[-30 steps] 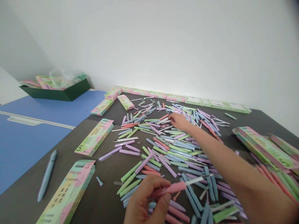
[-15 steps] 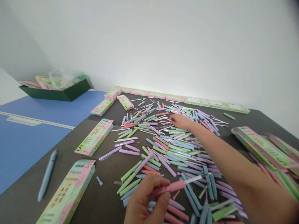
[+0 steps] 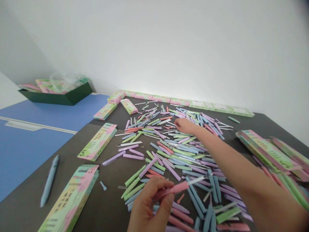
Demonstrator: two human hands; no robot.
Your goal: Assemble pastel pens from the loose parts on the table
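Left hand (image 3: 147, 202) pinching a pink pen barrel (image 3: 180, 187) above the near part of the scattered pen parts (image 3: 187, 150); a white refill (image 3: 196, 180) projects from the barrel's right end. Right hand (image 3: 185, 125) extended over the far part, fingertips near loose white refills (image 3: 165, 121); its grip, partly hidden, cannot be determined. Printed cartons (image 3: 98, 141) lie left on the dark table (image 3: 111, 206).

A dark green tray (image 3: 51, 99) sits on a blue surface (image 3: 65, 116) near a white wall (image 3: 169, 48).
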